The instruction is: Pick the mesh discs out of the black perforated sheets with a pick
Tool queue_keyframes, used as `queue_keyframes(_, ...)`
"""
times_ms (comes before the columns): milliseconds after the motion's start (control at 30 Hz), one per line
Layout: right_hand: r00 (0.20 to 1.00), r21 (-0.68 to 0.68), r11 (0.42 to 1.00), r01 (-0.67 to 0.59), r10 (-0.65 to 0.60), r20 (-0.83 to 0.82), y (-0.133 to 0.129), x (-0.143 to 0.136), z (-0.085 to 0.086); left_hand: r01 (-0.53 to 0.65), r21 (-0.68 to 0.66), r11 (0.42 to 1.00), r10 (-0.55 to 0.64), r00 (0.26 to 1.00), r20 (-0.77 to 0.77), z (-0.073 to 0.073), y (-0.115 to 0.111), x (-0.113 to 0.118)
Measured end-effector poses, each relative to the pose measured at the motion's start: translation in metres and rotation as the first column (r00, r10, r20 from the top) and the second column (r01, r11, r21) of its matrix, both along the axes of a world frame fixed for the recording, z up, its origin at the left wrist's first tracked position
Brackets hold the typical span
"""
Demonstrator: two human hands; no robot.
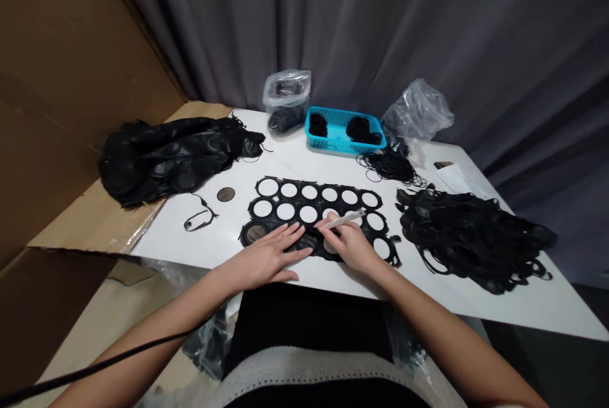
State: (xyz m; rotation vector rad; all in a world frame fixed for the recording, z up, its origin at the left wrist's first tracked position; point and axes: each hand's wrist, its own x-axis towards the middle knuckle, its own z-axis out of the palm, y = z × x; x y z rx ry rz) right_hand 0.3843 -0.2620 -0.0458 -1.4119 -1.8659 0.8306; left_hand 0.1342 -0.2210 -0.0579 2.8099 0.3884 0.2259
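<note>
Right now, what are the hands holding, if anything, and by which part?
The right hand holds a slim pale tool near its lower end; the upper end juts free. The left hand lies on the black sheet, gripping nothing visible.

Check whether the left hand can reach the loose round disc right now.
Likely yes: the left hand lies on the black sheet, and nothing stands between it and the disc on the white table. It would have to leave the sheet.
</note>
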Motion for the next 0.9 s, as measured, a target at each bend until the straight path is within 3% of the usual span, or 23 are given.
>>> queue_keyframes(100, 0.995, -0.086, 0.991, -0.100, 0.097, -0.039, -0.006, -0.011, -0.003, -0.010, 0.001, 1.000, 0.011, 0.999, -0.034, -0.001, -0.001, -0.014)
queue_keyframes(267, 0.990, -0.130, 0.983, -0.129, 0.120, -0.073, -0.007, -0.014, -0.005, -0.011, 0.024, 1.000, 0.012, 1.000, -0.026, -0.006, -0.004, -0.017)
queue_keyframes(433, 0.990, -0.077, 0.988, -0.132, 0.127, -0.068, -0.008, -0.018, -0.008, -0.014, 0.017, 1.000, 0.013, 1.000, 0.027, -0.008, -0.004, -0.016)
queue_keyframes(633, 0.991, -0.002, 0.991, -0.136, 0.136, -0.018, -0.009, -0.017, -0.010, -0.018, 0.031, 0.999, 0.018, 1.000, -0.021, -0.006, -0.006, -0.015)
queue_keyframes(833, 0.962, 0.200, 0.968, -0.154, 0.101, 0.252, -0.028, -0.035, -0.023, -0.034, 0.028, 0.999, 0.035, 0.998, -0.048, 0.003, -0.009, -0.015)
queue_keyframes(900, 0.953, 0.263, 0.958, -0.113, 0.030, 0.300, -0.026, -0.033, -0.025, -0.034, 0.022, 0.999, 0.035, 0.999, -0.038, 0.004, -0.009, -0.015)
